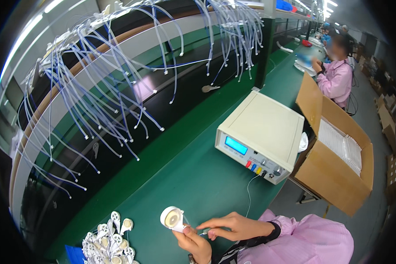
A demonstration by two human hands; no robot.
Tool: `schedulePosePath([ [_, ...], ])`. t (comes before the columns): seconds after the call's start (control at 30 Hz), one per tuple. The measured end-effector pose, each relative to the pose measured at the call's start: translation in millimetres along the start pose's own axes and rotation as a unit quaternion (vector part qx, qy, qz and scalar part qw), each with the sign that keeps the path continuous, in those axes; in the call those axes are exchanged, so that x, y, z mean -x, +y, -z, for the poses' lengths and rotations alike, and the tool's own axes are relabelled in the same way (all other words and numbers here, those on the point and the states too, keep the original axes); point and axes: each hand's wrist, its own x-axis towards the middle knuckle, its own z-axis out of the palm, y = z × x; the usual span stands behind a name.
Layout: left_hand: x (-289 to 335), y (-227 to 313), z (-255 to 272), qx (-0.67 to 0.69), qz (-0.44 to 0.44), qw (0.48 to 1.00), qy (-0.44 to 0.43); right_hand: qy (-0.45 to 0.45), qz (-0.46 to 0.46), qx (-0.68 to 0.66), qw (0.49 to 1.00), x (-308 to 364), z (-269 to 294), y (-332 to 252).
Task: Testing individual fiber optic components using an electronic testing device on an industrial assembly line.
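Note:
My left hand point(196, 244) is closed around the short stem of a white plastic part with a round head point(172, 216); a cream disc sits inside the head's ring. Close beside it, my right hand point(235, 226) has its index finger stretched toward the stem. Its thumb and other fingers pinch a small cable end point(204, 232). A thin pale cable point(249, 198) runs from the front of a beige bench instrument point(259, 127) down behind my right hand. Left of my hands lies a heap of similar white parts point(108, 244), some with spoked round heads.
Many white and blue wires with small white connectors point(119, 110) hang from the shelf above the green bench point(180, 180). An open cardboard box point(339, 185) with white contents stands right of the instrument. Farther along, a person in pink point(336, 79) works at the bench.

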Motion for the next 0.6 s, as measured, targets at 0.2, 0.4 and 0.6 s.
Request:
schedulePosePath([
  [0.2, -2.6, 8.4, 3.1, 0.013, -0.003, 1.0, -0.009, 0.011, -0.038, -0.009, 0.999, 0.0, 0.0, -5.3],
  [0.4, -4.6, 4.5, 7.1, 0.058, 0.019, 0.998, -0.001, 0.025, -0.035, -0.018, 0.999, 0.3, 3.6, -3.3],
  [0.6, -2.7, 4.9, 5.2, 0.055, 0.015, 0.998, -0.019, -0.001, -0.044, -0.032, 0.999, 0.5, 1.6, -5.0],
])
